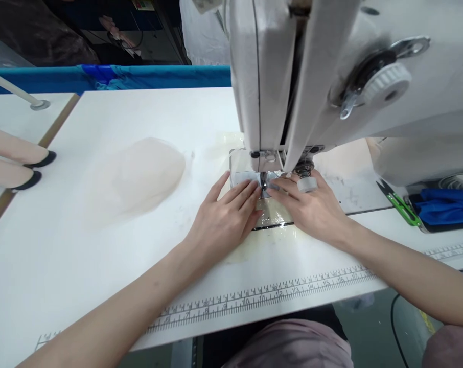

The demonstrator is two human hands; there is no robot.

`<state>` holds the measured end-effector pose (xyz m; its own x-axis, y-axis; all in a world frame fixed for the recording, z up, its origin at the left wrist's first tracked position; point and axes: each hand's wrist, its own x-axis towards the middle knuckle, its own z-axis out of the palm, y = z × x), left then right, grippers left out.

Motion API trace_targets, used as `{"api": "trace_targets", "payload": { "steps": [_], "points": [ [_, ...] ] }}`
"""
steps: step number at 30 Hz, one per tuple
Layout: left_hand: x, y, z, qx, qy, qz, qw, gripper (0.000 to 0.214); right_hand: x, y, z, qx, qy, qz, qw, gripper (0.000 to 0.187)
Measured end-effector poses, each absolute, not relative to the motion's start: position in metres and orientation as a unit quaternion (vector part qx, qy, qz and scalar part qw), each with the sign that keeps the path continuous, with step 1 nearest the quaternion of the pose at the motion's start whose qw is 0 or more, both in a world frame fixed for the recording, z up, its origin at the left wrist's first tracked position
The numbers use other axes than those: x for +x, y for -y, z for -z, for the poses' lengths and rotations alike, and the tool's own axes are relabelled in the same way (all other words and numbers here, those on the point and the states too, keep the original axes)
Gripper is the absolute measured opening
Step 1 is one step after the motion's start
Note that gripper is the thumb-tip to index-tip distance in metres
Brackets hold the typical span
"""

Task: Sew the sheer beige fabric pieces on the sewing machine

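My left hand (pixel 224 214) lies flat on the white table, fingers stretched toward the needle plate (pixel 250 179) of a white sewing machine (pixel 331 76). My right hand (pixel 311 204) rests flat on the other side, fingers pointing left at the presser foot (pixel 264 181). Both press on a thin, nearly see-through piece of fabric (pixel 254 245) spread under the needle; its edges are hard to make out. A white ring-like piece (pixel 306 184) sits at my right hand's fingers.
A pale sheer pile of fabric (pixel 135 174) lies to the left on the table (pixel 63 245). Green thread snips (pixel 398 202) and blue cloth (pixel 446 207) sit at the right. A printed ruler (pixel 254 296) runs along the front edge. Two beige forms with black tips (pixel 20 163) lie far left.
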<state>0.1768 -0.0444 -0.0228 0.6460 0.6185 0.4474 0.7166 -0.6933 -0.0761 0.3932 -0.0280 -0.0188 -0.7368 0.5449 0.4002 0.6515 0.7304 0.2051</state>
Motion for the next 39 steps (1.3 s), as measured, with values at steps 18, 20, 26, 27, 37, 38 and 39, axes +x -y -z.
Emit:
{"api": "trace_targets", "payload": {
  "steps": [18,20,26,27,37,38,39],
  "points": [
    [0.161,0.033,0.002,-0.847,0.500,0.178,-0.012,0.028,0.393,0.032,0.016,-0.320,0.910,0.069,0.254,0.035],
    [0.151,0.034,-0.018,-0.832,0.507,0.173,-0.147,0.027,0.391,0.035,0.013,-0.335,0.900,-0.061,0.273,0.039],
    [0.127,0.039,-0.058,-0.770,0.443,0.167,-0.428,0.032,0.377,0.044,-0.004,-0.305,0.706,-0.610,0.190,0.073],
    [0.126,0.040,-0.061,-0.769,0.435,0.164,-0.440,0.031,0.375,0.044,-0.007,-0.289,0.670,-0.661,0.173,0.072],
    [0.105,0.053,-0.076,-0.752,0.453,0.143,-0.457,0.029,0.330,0.038,-0.038,-0.214,0.608,-0.735,0.213,0.022],
    [0.100,0.054,-0.077,-0.748,0.460,0.148,-0.456,0.030,0.322,0.038,-0.039,-0.222,0.612,-0.727,0.218,0.021],
    [0.095,0.057,-0.079,-0.741,0.468,0.153,-0.456,0.030,0.313,0.037,-0.040,-0.230,0.618,-0.718,0.225,0.022]
  ]
}}
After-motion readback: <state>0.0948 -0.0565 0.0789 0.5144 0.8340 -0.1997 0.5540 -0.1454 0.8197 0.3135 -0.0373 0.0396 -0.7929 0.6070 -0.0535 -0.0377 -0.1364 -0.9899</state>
